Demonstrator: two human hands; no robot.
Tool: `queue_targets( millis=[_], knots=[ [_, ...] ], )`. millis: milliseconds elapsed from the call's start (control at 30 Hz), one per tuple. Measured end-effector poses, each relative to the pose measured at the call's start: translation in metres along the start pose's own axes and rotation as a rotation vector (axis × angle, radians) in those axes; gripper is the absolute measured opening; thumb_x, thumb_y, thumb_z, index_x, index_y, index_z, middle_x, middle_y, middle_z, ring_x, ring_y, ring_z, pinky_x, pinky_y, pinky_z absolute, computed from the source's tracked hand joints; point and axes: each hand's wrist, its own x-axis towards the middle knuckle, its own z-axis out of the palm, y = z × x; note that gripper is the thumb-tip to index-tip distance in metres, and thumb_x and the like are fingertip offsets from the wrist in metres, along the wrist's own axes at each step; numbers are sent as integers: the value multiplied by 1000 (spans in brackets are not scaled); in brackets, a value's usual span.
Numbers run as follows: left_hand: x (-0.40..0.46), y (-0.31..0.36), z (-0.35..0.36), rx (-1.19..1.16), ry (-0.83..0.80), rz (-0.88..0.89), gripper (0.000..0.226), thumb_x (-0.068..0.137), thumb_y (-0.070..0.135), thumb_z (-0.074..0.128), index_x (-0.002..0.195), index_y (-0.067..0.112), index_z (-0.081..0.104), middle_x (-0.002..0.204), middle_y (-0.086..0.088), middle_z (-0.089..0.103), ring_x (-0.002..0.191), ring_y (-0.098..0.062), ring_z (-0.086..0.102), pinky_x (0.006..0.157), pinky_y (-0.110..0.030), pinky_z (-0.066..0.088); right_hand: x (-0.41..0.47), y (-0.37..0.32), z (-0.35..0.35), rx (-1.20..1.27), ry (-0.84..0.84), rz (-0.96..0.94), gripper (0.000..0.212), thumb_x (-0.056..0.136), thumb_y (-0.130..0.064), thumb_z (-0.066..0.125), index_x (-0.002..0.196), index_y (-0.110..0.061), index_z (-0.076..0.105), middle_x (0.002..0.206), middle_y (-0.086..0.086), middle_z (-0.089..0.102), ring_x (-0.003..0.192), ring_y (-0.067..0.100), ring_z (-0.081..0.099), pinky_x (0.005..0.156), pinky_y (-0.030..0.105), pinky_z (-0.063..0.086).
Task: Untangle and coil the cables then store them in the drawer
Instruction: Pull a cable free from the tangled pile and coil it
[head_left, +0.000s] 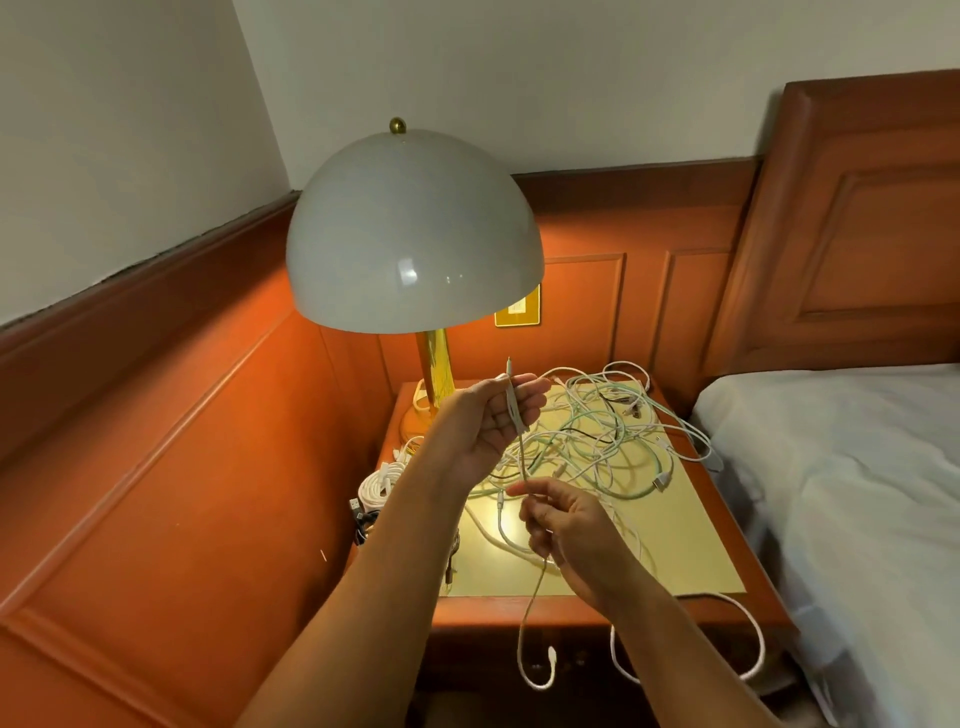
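I hold a white cable (515, 415) nearly upright over the nightstand (691, 545), its plug tip pointing up; my left hand (488, 421) curls round its upper stretch, fingers loosely closed; my right hand (566, 525) pinches it lower down, thumb against fingertip; its tail hangs past the table's front edge; the tangled cables (597, 441) lie behind.

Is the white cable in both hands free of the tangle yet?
Cannot tell. The left hand and right hand hold the white cable taut above the tangled pile; its tail hangs off the nightstand front.
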Motion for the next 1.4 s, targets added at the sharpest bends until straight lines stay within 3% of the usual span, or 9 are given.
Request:
queue_targets(
  millis=[233, 433, 567, 867, 1000, 1100, 1167, 1267, 1400],
  knots=[
    [-58, -11, -11, 170, -118, 12, 28, 99, 8, 43, 95, -4, 68, 75, -10, 70, 63, -14, 64, 59, -18, 53, 3, -9, -14, -443, 206, 25, 45, 85, -46, 67, 71, -4, 62, 48, -4, 37, 38, 5, 28, 44, 22, 23],
    [-74, -33, -23, 425, -156, 11, 28, 99, 9, 45, 96, -6, 68, 76, -14, 69, 57, -17, 56, 54, -20, 47, 5, -69, -15, -636, 57, -149, 6, 86, -10, 71, 83, -6, 67, 66, 0, 58, 47, -3, 49, 51, 18, 38],
    [-72, -42, -25, 547, -122, 13, 28, 101, 11, 44, 95, -4, 67, 76, -10, 71, 56, -14, 57, 56, -23, 45, 5, -95, -6, -820, 30, -254, 3, 80, -6, 74, 83, -6, 73, 79, 9, 69, 75, 19, 65, 70, 36, 54],
    [-63, -59, -25, 642, 5, 8, 24, 101, 9, 47, 101, -6, 66, 80, -9, 72, 58, -13, 61, 57, -22, 48, -12, -86, 5, -1098, 72, -282, 15, 90, -8, 60, 90, -5, 74, 69, -8, 60, 63, 1, 53, 53, 10, 34],
    [-57, -58, -22, 395, 132, 12, 25, 101, 8, 45, 90, -1, 65, 65, -4, 68, 57, -14, 63, 56, -23, 49, -34, -62, 16, -1011, 110, -321, 23, 94, -5, 50, 102, -4, 72, 87, 7, 68, 61, 1, 51, 50, 7, 38],
    [-57, -60, -15, 225, 152, -16, 27, 101, 8, 42, 92, -2, 65, 73, -13, 66, 62, -18, 64, 56, -23, 52, -52, -33, 21, -865, 202, -363, 28, 95, -3, 49, 112, -16, 68, 97, -4, 68, 76, -4, 56, 65, 1, 41],
    [-58, -63, -11, 126, 141, -23, 29, 102, 8, 39, 96, -4, 64, 80, -13, 71, 68, -19, 68, 60, -24, 55, -61, -16, 22, -733, 281, -337, 21, 96, -6, 53, 103, -24, 62, 90, -11, 66, 76, -4, 59, 67, 8, 46],
    [-57, -62, -8, -98, 168, -25, 29, 103, 9, 38, 102, -7, 62, 85, -14, 74, 77, -21, 71, 72, -25, 58, -72, 3, 22, -499, 265, -215, 11, 98, -14, 54, 89, -16, 60, 70, 0, 66, 51, 6, 55, 51, 25, 44],
    [-63, -51, -6, -160, 128, -38, 29, 101, 9, 41, 98, -6, 65, 84, -14, 74, 71, -19, 72, 72, -24, 57, -80, 17, 9, -232, 61, 10, 37, 98, -38, 51, 88, -4, 60, 60, 5, 55, 44, 12, 40, 41, 24, 34]
  ],
)
